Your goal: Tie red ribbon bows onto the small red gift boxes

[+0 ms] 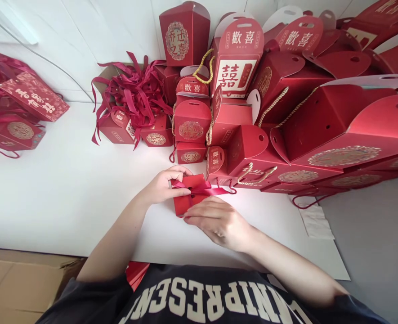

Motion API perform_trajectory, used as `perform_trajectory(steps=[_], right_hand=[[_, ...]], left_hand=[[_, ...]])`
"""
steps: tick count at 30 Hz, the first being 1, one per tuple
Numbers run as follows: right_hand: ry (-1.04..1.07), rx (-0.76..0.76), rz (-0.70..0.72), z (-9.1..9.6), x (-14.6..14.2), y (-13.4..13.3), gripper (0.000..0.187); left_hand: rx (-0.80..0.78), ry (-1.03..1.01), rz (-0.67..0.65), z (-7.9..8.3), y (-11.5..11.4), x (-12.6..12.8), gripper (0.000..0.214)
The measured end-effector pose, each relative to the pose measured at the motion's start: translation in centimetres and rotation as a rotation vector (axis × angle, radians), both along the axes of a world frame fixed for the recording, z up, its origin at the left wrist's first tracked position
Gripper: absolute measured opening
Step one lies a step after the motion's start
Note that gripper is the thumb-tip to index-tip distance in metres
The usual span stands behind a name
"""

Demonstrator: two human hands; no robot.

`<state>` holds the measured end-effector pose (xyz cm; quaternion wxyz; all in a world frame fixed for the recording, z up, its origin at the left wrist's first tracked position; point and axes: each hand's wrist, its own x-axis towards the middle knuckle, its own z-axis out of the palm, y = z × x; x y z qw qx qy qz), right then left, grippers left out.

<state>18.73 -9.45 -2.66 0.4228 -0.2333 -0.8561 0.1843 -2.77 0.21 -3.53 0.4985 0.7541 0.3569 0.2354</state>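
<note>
A small red gift box (pixel 189 194) lies on the white table (pixel 60 202) right in front of me. A red ribbon (pixel 208 191) crosses its top and trails to the right. My left hand (pixel 163 185) grips the box's left side, fingers curled over the ribbon. My right hand (pixel 219 221) rests against the box's near edge, fingers bent and pressed to it.
A big stack of red gift boxes and bags (pixel 286 112) with gold cord handles fills the back and right. A cardboard box of loose red ribbons (pixel 131 94) sits at the back. More red bags (pixel 20 108) lie far left. A brown carton (pixel 16 283) stands below the table edge.
</note>
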Motion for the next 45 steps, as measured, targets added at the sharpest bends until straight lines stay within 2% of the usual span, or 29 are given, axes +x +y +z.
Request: perform_trajectory(steps=[4,6,8,10,12,15,17,20,25,30,33,39,45], right_hand=[[0.000,-0.122,0.126,-0.1,1.6,-0.3,0.022],[-0.038,-0.192,0.206,0.6,2.3,-0.1,0.019],[-0.042,-0.234,0.228,1.6,3.0,0.2,0.019],[-0.015,-0.267,0.124,2.4,3.5,0.6,0.021],[-0.005,-0.333,-0.071,2.6,3.5,1.1,0.020],[-0.085,-0.431,-0.329,1.7,3.0,1.6,0.023],[-0.154,-0.468,-0.373,0.9,2.6,1.8,0.027],[-0.137,-0.580,-0.312,0.5,2.5,2.1,0.027],[-0.095,-0.744,-0.161,1.3,3.3,2.8,0.025],[-0.027,-0.860,0.099,1.1,3.9,3.3,0.020],[0.039,-0.910,0.196,0.6,4.1,3.6,0.023],[0.076,-0.974,0.196,-0.4,4.4,3.8,0.030],[0.074,-0.980,0.201,-0.8,4.5,3.7,0.032]], left_hand=[[0.024,0.015,0.000,0.4,-0.3,0.2,0.043],[0.040,0.030,-0.002,0.7,-0.5,0.3,0.041],[0.059,0.036,0.008,0.8,-0.7,0.5,0.040],[0.075,0.042,0.033,1.0,-0.9,0.8,0.042],[0.062,0.060,0.042,1.1,-1.0,0.9,0.046],[0.011,0.085,-0.028,1.4,-1.2,1.0,0.048],[-0.003,0.085,-0.098,1.5,-1.2,0.8,0.047],[0.004,0.075,-0.175,1.5,-1.3,0.6,0.045],[0.014,0.062,-0.225,1.5,-1.5,0.7,0.047],[0.013,0.025,-0.291,2.1,-1.5,0.6,0.049],[0.001,0.055,-0.328,2.5,-1.4,0.2,0.044],[0.063,0.222,-0.275,3.0,-1.2,-0.7,0.036],[0.058,0.275,-0.272,3.1,-1.2,-0.9,0.035]])
